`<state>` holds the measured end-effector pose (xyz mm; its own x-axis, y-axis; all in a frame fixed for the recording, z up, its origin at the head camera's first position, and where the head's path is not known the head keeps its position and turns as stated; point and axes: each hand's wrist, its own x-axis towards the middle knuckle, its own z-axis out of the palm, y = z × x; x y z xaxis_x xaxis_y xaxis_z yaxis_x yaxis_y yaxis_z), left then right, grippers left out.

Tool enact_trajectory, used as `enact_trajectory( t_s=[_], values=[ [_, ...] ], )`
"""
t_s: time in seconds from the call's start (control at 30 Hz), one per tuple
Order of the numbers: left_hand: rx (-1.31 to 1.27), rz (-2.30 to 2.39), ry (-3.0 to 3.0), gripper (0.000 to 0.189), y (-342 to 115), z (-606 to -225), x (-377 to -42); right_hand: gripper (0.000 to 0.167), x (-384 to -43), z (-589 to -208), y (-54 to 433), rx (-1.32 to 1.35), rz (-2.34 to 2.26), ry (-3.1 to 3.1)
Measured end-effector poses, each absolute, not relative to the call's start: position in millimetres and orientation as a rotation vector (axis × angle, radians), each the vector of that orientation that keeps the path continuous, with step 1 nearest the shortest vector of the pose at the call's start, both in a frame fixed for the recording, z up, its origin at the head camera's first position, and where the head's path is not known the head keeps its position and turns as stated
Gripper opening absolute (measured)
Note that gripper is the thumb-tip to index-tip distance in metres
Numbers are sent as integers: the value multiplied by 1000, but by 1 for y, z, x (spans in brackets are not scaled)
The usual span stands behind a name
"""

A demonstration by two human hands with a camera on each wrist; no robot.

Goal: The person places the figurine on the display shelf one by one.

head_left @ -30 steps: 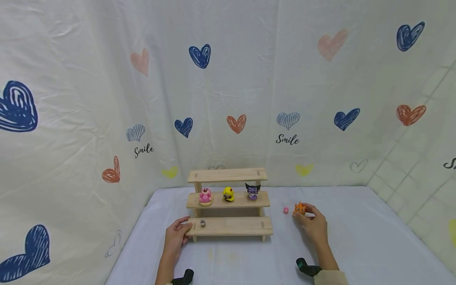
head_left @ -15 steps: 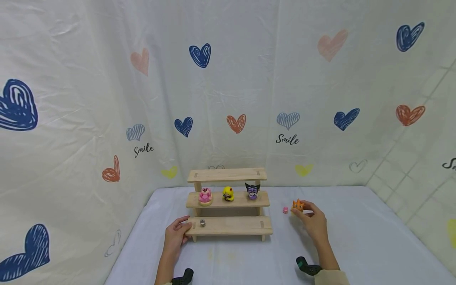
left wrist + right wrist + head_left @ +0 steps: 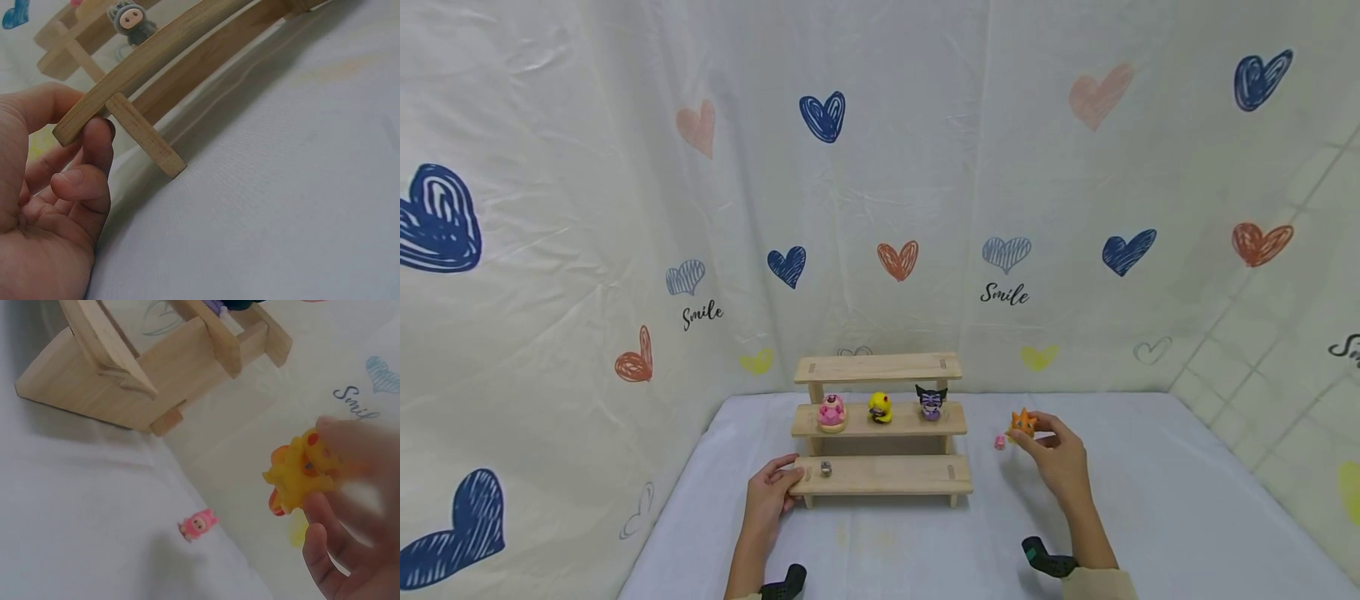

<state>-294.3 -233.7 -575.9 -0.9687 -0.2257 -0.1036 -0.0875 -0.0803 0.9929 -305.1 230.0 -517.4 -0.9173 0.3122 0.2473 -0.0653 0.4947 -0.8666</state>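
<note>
A three-tier wooden display stand (image 3: 880,477) stands on the white-covered table. My left hand (image 3: 768,493) grips the left end of its lowest board, thumb above and fingers curled beneath, as the left wrist view shows. Close to that end, a small grey figurine (image 3: 132,24) stands on the board. To the right of the stand, my right hand (image 3: 1060,457) pinches an orange-and-yellow figurine (image 3: 299,472) between thumb and fingers, held above the table. A tiny pink figurine (image 3: 197,524) stands on the cloth below and left of it.
On the middle board are a pink figurine (image 3: 832,414), a yellow one (image 3: 881,408) and a purple-and-black one (image 3: 931,403). The top board (image 3: 878,367) stands close to the white curtain (image 3: 910,183) printed with hearts. White cloth (image 3: 1157,500) spreads right of the stand.
My right hand has lifted the orange-and-yellow figurine slightly and carried it a little to the left, nearer the tiny pink one. The left hand keeps its grip on the stand.
</note>
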Motion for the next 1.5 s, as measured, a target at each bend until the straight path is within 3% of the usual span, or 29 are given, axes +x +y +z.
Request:
enact_trajectory(
  t_s=[0.57,1.5],
  values=[
    [347,-2222,-2048,43,-235,-578,-296,50,-292,-486,219,-115,1408,-2325],
    [363,-2215,-2067,44,-235,-578,-296,41,-278,-464,173,284,1678,-2333]
  ],
)
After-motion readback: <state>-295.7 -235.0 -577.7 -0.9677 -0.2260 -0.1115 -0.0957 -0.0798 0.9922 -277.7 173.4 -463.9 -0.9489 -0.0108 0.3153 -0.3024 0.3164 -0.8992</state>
